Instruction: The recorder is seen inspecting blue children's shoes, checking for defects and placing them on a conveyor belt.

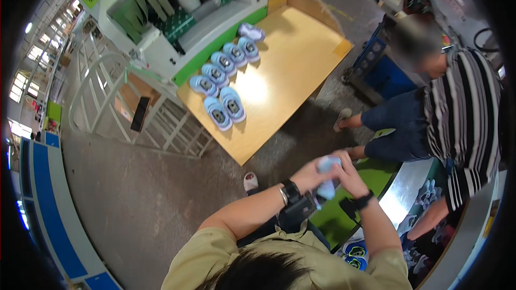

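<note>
Between my two hands is a light blue shoe (325, 189) with lilac tones, partly covered by fingers and a little blurred. My left hand (308, 176) is closed on its left side. From the right, my right hand (350, 178) grips the same shoe, its fingers bent over the upper part. Both hands are raised in front of me, beside a green-edged conveyor. Ahead, several light blue shoes (223, 63) stand in a slanting row on a wooden table (290, 59), with a pair of them (231, 102) at the near end.
A white and green machine (215, 19) with hanging strips adjoins the table. To the left is a metal tube rack (107, 96) carrying a black phone-like slab (140, 114). At right, a person in a striped shirt (465, 113) reaches toward shoes beside the conveyor (395, 196). Blue-and-yellow shoes (355, 255) lie near my right arm.
</note>
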`<state>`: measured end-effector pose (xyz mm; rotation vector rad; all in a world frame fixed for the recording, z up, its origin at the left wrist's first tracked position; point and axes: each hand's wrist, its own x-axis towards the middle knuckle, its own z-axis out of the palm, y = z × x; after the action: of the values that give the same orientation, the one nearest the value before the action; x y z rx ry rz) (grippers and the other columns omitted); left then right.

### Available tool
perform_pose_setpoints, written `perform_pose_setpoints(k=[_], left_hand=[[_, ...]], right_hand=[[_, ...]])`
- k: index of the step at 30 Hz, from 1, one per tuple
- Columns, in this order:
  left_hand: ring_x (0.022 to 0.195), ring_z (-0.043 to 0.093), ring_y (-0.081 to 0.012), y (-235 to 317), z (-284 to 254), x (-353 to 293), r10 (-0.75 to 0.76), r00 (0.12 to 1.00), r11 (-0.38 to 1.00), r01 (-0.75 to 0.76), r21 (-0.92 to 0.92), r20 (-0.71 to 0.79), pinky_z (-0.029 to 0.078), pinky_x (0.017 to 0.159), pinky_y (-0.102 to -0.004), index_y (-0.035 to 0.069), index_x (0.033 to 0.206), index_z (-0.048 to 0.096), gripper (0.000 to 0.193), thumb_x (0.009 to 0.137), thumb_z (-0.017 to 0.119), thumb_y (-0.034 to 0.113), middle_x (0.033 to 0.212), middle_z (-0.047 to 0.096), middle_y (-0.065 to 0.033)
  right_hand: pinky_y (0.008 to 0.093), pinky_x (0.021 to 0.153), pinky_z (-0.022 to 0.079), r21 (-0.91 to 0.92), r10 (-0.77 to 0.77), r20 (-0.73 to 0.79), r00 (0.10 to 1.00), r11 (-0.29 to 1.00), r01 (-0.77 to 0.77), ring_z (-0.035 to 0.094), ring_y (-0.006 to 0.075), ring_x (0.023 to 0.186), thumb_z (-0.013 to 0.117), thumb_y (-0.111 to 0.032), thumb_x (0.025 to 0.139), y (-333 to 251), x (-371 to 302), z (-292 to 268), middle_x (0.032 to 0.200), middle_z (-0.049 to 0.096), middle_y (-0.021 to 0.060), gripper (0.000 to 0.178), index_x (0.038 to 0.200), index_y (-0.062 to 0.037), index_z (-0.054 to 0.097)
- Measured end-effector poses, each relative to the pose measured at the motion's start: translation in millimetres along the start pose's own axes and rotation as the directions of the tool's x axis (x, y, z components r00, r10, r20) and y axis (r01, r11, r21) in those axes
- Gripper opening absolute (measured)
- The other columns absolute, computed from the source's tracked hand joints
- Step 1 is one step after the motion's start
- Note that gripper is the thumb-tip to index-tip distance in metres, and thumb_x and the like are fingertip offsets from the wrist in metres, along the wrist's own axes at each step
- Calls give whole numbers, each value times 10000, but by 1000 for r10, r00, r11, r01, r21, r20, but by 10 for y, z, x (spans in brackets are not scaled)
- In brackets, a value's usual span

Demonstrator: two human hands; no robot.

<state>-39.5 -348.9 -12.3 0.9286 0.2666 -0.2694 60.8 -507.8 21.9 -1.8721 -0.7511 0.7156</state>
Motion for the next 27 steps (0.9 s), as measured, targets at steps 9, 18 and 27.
perform_pose_setpoints(k=[9, 18, 27], left_hand=[[787, 686, -200, -307, -1366, -31, -273, 758, 892, -31, -451, -592, 558, 675, -349, -18, 1101, 636, 397, 929, 693, 335, 949, 698, -101], [832, 671, -171, -182, -1496, -9, -274, 675, 959, 135, -251, -684, 532, 728, -316, -45, 1068, 661, 436, 939, 671, 371, 970, 697, -105], [816, 630, -137, -49, -1410, -55, -176, 679, 980, 52, -192, -712, 509, 739, -294, -33, 1032, 675, 363, 955, 654, 321, 941, 689, -75]], right_hand=[[370, 1091, 369, 489, 327, 163, 931, 793, -364, 450, 227, 1293, 783, -180, 831, 514, 513, 1587, 1387, 467, 151, 794, 1469, -66, 324], [343, 1053, 405, 488, 439, 204, 875, 729, -479, 509, 179, 1208, 728, -112, 852, 505, 765, 1606, 1293, 542, 83, 617, 1393, -63, 435], [324, 992, 447, 697, 587, 285, 757, 415, -585, 528, 166, 1172, 717, -73, 867, 264, 780, 1649, 1251, 554, 79, 559, 1362, -69, 457]])
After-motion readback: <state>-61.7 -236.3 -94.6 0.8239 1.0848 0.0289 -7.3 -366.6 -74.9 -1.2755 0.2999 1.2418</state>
